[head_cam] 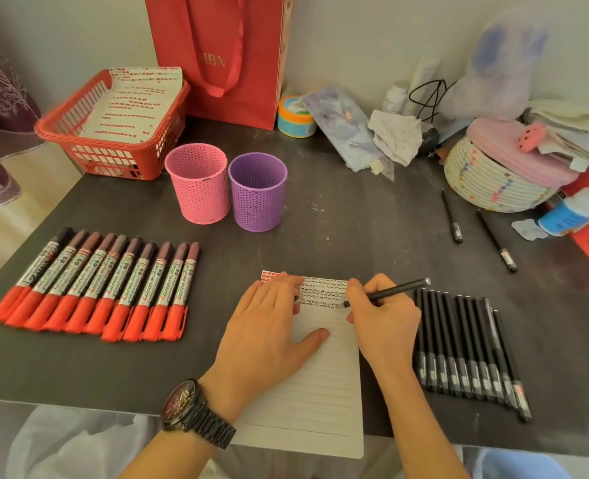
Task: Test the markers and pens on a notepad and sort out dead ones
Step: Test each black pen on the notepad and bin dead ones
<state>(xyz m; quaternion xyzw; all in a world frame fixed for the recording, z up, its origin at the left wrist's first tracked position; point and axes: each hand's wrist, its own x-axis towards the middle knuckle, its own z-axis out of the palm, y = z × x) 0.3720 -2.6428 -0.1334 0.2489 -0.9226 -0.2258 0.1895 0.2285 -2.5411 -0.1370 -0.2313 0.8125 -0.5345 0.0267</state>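
Observation:
A lined notepad (324, 385) lies at the table's front edge, with rows of red and black scribbles along its top. My left hand (268, 333) rests flat on the pad's left side. My right hand (382, 319) grips a black pen (395, 290), its tip touching the paper below the black marks. Several red-capped markers (99, 288) lie in a row on the left. Several black pens (469, 350) lie in a row on the right. Two more black pens (476, 229) lie apart further back on the right.
A pink cup (198, 183) and a purple cup (257, 190) stand behind the pad. A red basket (113, 133) holding scribbled paper sits at the back left, next to a red bag (224, 57). Clutter and a woven basket (493, 174) fill the back right.

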